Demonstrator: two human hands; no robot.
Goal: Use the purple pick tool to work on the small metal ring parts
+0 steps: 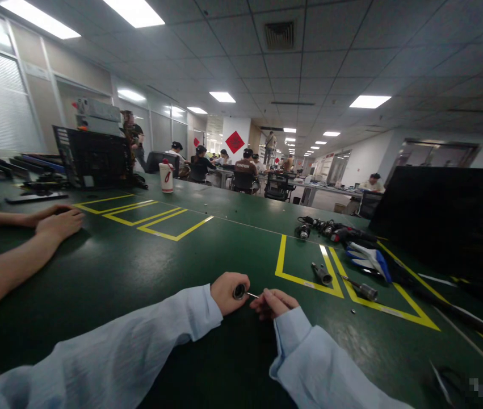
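My left hand (224, 294) is closed around a dark cylindrical metal part (239, 291), its round open end facing me. Beside it, my right hand (276, 304) pinches a thin metal rod (252, 295). The rod's other end reaches the side of the cylinder at my left fingers; whether it enters the part I cannot tell. To the right, a similar metal cylinder with a thin shaft (323, 276) lies inside a yellow tape outline. Another such cylinder (368, 292) lies in the neighbouring outline, and a small metal piece (353, 311) rests nearer to me.
Another person's hands (60, 221) rest on the green table (117, 272) at the left. A white cup (167, 176) stands at the far edge. Dark corded parts (318, 227), a blue-and-white item (369, 260) and a large black screen (428, 210) occupy the right side.
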